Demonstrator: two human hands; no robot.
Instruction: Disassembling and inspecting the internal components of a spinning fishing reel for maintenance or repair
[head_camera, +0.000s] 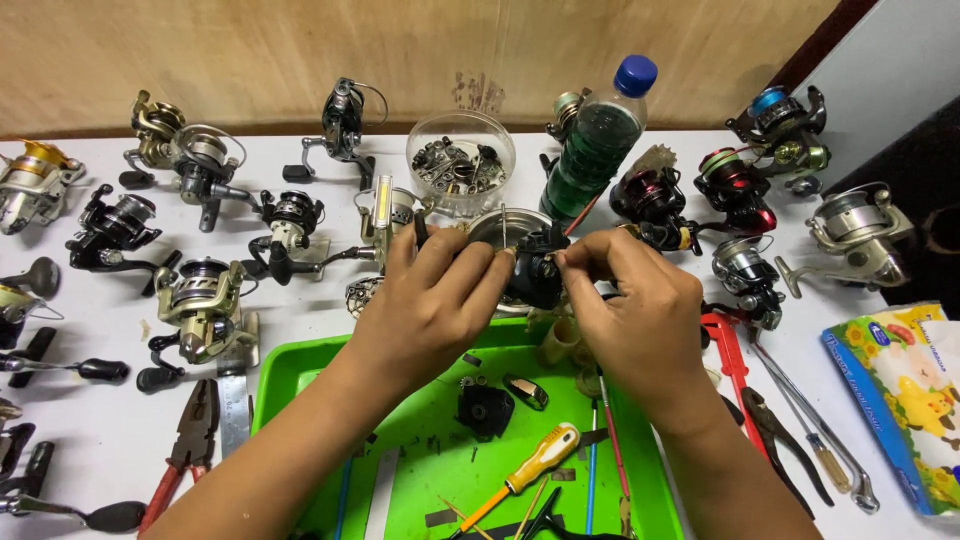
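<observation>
My left hand (435, 300) and my right hand (630, 305) meet above the far edge of a green tray (300, 375). Between them they hold a black fishing reel body (535, 270). Fingertips of both hands pinch at small parts on top of it. A thin metal pin (503, 228) sticks up between the fingers. Inside the tray, below the hands, lie a black reel part (485, 408), a small dark piece (526, 391) and a yellow-handled screwdriver (520, 475).
Many fishing reels (200, 310) cover the white table on both sides. A clear bowl of small parts (460, 160) and a green bottle with blue cap (597, 140) stand behind the hands. Red-handled pliers (185, 445) lie left, a red wrench (730, 350) and a tissue pack (905, 400) right.
</observation>
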